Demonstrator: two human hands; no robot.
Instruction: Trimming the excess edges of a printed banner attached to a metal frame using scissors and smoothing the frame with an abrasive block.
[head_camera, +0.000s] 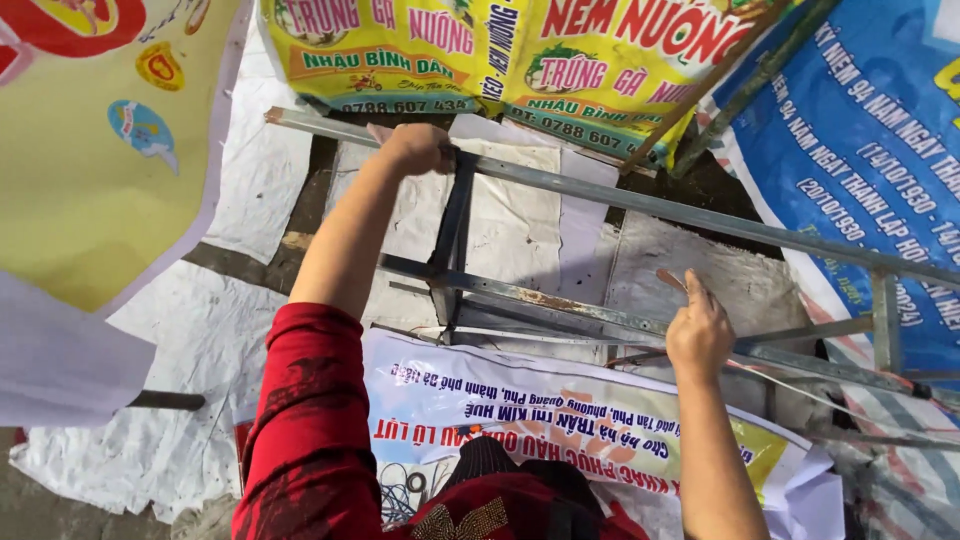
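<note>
the metal frame was hemmed in by printed banners on every edge. its upper rail was clasped in the left hand; the right hand, pinched narrow on a thin wire, was held just above the lower rail.

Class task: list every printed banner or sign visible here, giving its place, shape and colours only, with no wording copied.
Yellow printed banner with red and green lettering: top centre, crumpled.
Blue printed banner with white lettering: right side, slanted.
Pale yellow sheet with red and blue emblems: top left.
White printed banner with red and blue lettering: bottom centre, under the metal frame.
</note>
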